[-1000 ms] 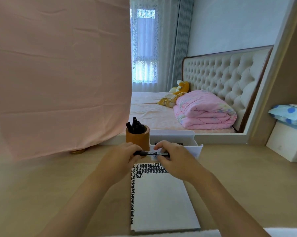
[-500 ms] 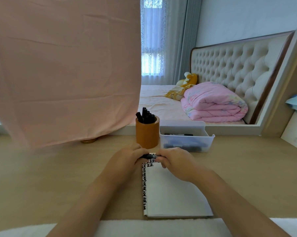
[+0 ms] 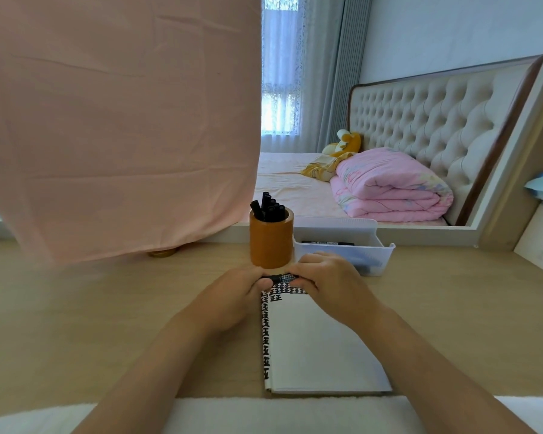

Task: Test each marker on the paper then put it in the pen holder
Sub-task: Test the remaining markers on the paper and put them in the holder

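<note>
A black marker (image 3: 281,278) lies level between both hands, just above the far edge of the white paper (image 3: 320,349). My left hand (image 3: 232,299) grips its left end and my right hand (image 3: 329,281) grips its right end. Black test marks run along the paper's left edge and top. Behind the hands stands the brown wooden pen holder (image 3: 270,242) with several black markers in it. To its right a clear plastic bin (image 3: 345,250) holds another black marker (image 3: 328,243).
The wooden desk (image 3: 107,308) spreads to both sides. A pink cloth (image 3: 120,120) hangs at the left, with a gold base (image 3: 162,252) under its hem. Behind the desk a mirror shows a bed with a pink quilt (image 3: 389,186). White fabric (image 3: 263,415) lies at the near edge.
The camera tilted down and the view settled. Both hands kept hold of the marker and drew closer together along it, over the top of the paper.
</note>
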A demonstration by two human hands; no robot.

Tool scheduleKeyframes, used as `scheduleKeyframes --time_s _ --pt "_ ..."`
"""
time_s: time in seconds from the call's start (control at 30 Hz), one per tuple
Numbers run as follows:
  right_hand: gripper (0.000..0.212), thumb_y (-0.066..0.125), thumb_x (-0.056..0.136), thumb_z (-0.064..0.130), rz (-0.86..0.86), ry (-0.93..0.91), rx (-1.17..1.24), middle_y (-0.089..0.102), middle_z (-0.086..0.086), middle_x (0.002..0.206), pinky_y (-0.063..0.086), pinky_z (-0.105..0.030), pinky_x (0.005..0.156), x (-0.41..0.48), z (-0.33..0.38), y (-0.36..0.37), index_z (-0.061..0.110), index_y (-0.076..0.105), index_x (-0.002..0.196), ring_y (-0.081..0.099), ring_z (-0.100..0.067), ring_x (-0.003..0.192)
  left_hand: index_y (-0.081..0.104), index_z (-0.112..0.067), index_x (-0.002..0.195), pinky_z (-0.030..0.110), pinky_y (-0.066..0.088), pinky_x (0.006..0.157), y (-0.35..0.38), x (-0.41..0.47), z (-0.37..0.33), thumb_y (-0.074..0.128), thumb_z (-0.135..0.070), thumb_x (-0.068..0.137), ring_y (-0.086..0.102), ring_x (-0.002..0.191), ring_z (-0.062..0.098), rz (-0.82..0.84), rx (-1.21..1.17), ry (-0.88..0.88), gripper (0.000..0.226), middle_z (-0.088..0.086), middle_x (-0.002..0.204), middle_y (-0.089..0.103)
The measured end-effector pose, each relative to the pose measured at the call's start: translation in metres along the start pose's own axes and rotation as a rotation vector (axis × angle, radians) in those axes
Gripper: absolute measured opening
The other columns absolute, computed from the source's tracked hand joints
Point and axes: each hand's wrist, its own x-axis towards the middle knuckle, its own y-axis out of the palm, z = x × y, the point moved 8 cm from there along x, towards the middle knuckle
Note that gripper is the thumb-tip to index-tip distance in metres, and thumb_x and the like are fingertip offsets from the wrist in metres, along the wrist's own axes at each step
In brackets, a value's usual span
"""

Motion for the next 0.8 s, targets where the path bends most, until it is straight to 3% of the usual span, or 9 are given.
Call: scheduleKeyframes --time_s 0.1,0.17,0.23,0.4,0.47,0.53,0.63,0.73,0.8 --pt "0.024 0.054 0.099 0.038 0.166 0.175 0.085 0.066 0.017 0.091 0.032 -0.006 0.065 -0.005 -0.013 0.015 0.030 0.071 0.113 0.052 0.001 0.076 0.063 -0.035 0.113 0.032 0.048 0.085 -0.006 0.000 0.000 0.046 -0.034 0.102 0.054 0.094 0.001 -0.031 0.089 0.051 0.021 -0.018 0.104 0.062" --pt "0.031 0.044 0.101 0.043 0.249 0.286 0.126 0.069 0.013 0.091 0.050 -0.020 0.069 -0.009 -0.025 0.020 0.029 0.071 0.107 0.060 -0.006 0.078 0.063 -0.036 0.106 0.029 0.047 0.080 -0.017 -0.003 0.007 0.050 -0.032 0.100 0.052 0.090 -0.001 -0.102 0.126 0.074 0.015 -0.021 0.096 0.057" --pt "0.033 0.042 0.102 0.043 0.260 0.341 0.139 0.067 0.012 0.084 0.053 -0.029 0.073 -0.012 -0.037 0.015 0.026 0.070 0.100 0.061 -0.007 0.077 0.063 -0.035 0.105 0.029 0.045 0.076 -0.029 -0.008 0.020 0.051 -0.032 0.100 0.051 0.087 0.000 -0.178 0.127 0.042 0.013 -0.019 0.093 0.055" --pt "0.025 0.046 0.104 0.031 0.258 0.362 0.233 0.056 0.014 0.092 0.047 -0.029 0.077 -0.017 -0.051 0.023 0.026 0.067 0.117 0.056 -0.007 0.085 0.062 -0.029 0.121 0.029 0.045 0.081 -0.023 -0.012 0.046 0.051 -0.033 0.100 0.050 0.095 0.008 -0.183 0.175 -0.107 0.025 -0.011 0.108 0.051" --pt "0.035 0.043 0.105 0.024 0.259 0.361 0.300 0.057 0.013 0.108 0.047 -0.026 0.086 -0.016 -0.047 0.026 0.032 0.054 0.138 0.056 -0.008 0.097 0.057 -0.033 0.125 0.027 0.043 0.083 -0.015 -0.013 0.048 0.055 -0.035 0.098 0.049 0.099 0.008 -0.163 0.183 -0.150 0.027 -0.011 0.110 0.055" --pt "0.041 0.041 0.105 0.017 0.238 0.365 0.354 0.054 0.009 0.126 0.047 -0.025 0.093 -0.015 -0.042 0.022 0.040 0.047 0.139 0.055 -0.007 0.106 0.056 -0.034 0.116 0.026 0.042 0.079 -0.014 -0.015 0.049 0.060 -0.036 0.094 0.050 0.097 0.008 -0.187 0.191 -0.173 0.022 -0.013 0.104 0.058" --pt "0.036 0.038 0.105 0.009 0.190 0.354 0.440 0.051 0.009 0.114 0.046 -0.019 0.077 -0.011 -0.036 0.016 0.035 0.060 0.116 0.055 -0.003 0.083 0.060 -0.033 0.103 0.026 0.041 0.076 -0.014 -0.015 0.047 0.062 -0.039 0.092 0.050 0.098 0.010 -0.206 0.245 -0.171 0.012 -0.014 0.098 0.057" --pt "0.045 0.033 0.103 -0.002 0.154 0.393 0.579 0.049 0.010 0.109 0.046 -0.017 0.066 -0.008 -0.037 0.020 0.024 0.064 0.124 0.059 -0.013 0.076 0.062 -0.032 0.112 0.027 0.041 0.082 -0.013 -0.013 0.045 0.059 -0.041 0.094 0.048 0.103 0.011 -0.195 0.288 -0.155 0.021 -0.012 0.107 0.057" --pt "0.055 0.032 0.098 -0.012 0.158 0.409 0.626 0.048 0.007 0.111 0.050 -0.021 0.073 -0.008 -0.039 0.023 0.022 0.060 0.132 0.060 -0.018 0.083 0.059 -0.031 0.122 0.028 0.041 0.089 -0.016 -0.013 0.038 0.057 -0.041 0.095 0.047 0.108 0.011 -0.212 0.312 -0.114 0.029 -0.010 0.118 0.055"
